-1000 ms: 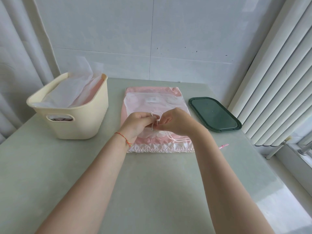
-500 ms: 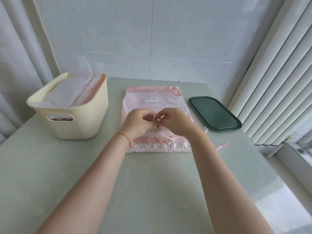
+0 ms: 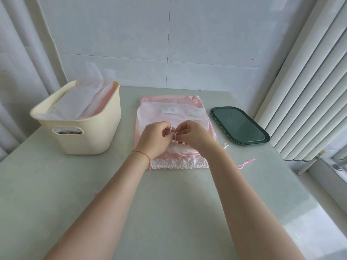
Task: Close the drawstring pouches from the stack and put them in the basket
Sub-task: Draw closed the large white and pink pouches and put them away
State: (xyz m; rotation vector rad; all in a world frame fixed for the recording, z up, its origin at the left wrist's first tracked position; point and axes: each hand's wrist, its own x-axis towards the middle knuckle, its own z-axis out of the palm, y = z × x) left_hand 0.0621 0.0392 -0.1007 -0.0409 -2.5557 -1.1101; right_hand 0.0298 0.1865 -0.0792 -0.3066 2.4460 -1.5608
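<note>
At frame centre the left hand (image 3: pixel 155 136) and right hand (image 3: pixel 191 135) pinch the white cord (image 3: pixel 173 132) over the top pouch (image 3: pixel 174 117) of the stack, unfinished, while the basket (image 3: pixel 82 124) at left already holds some pouches.

On the counter (image 3: pixel 169 203) the stack of pouches (image 3: pixel 169 109) lies in the middle, the basket (image 3: pixel 88 134) to its left with pouches inside, the tray (image 3: pixel 238 126) to its right.

Left hand (image 3: pixel 155 137) and right hand (image 3: pixel 193 136) lifted drawstring (image 3: pixel 173 132) higher above pouch stack (image 3: pixel 169 109).
</note>
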